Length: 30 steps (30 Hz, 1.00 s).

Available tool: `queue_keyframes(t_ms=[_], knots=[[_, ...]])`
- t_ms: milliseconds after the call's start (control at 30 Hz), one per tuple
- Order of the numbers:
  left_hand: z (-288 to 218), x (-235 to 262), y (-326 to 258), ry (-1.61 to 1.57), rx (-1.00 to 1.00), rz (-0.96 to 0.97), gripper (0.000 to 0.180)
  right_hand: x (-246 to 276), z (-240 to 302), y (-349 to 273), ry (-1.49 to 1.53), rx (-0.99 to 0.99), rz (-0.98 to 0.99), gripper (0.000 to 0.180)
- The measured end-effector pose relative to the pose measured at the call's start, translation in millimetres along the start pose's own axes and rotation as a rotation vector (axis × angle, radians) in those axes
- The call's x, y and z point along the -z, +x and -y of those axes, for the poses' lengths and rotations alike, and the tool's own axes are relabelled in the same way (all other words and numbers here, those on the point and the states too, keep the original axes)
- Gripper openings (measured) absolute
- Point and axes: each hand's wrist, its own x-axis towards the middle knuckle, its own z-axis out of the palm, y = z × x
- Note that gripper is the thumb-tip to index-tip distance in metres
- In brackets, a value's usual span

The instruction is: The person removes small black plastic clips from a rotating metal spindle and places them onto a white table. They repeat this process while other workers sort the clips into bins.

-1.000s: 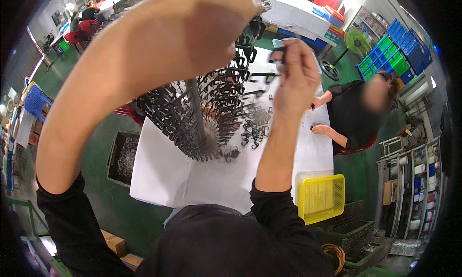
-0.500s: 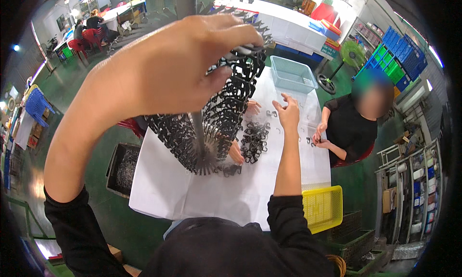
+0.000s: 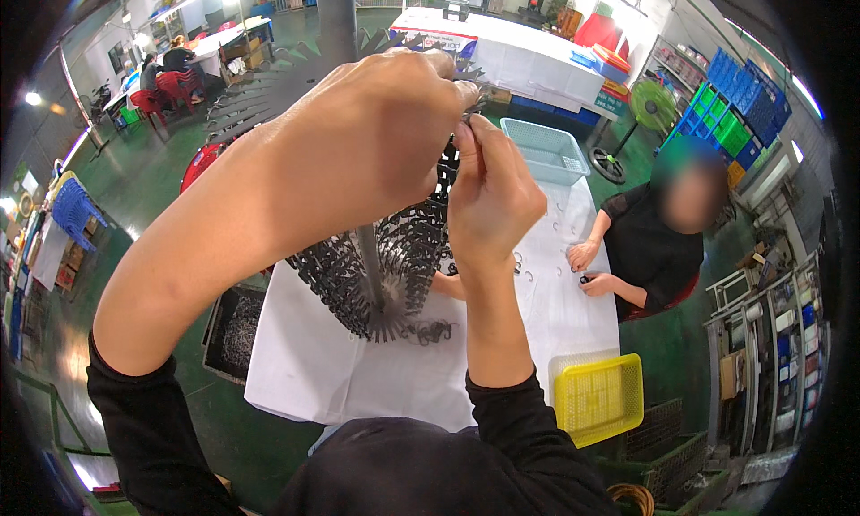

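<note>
Head view: both hands are raised close to the camera, meeting at the top of a tall black rack (image 3: 376, 265) built of radial hook arms on a central pole, standing on the white-covered counter (image 3: 313, 373).

Risks, judged from the pose: the small dark part (image 3: 472, 104) pinched between the fingertips could slip and drop into the rack or onto the counter, since the grip is on fingertips only. The rack could be tipped or spun if the hands pull sideways at its top. Fingers could be scratched by the dense hook arms just beside them.

Left hand (image 3: 376, 140): curled nearly closed, fingertips pressed together at the part; the palm side is hidden, so anything else held cannot be told. Right hand (image 3: 488, 198): also curled tight, thumb and fingers brought up to the same small part, touching the left fingertips.

Small ring parts (image 3: 546, 238) are scattered on the counter at the far right, near another person's hands (image 3: 587, 265). A yellow basket (image 3: 598, 398) sits near right, a pale blue basket (image 3: 555, 153) far.
</note>
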Motion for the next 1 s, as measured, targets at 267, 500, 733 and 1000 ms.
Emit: queue_keyframes(t_ms=[267, 500, 733, 1000], knots=[[-1, 1, -2, -0.010, -0.018, 0.045, 0.044, 6, -26, -8, 0.954, -0.513, 0.146, 0.009], [13, 7, -7, -0.065, -0.076, -0.008, 0.046, 30, -110, -5, 0.618, -0.689, 0.274, 0.018], [7, 20, -13, -0.208, 0.028, 0.160, 0.052, -3, -252, -80, 0.002, -0.678, 0.618, 0.018], [4, 24, -5, -0.129, 0.064, 0.162, 0.056, 3, -120, -32, 0.101, -0.283, 0.165, 0.028]])
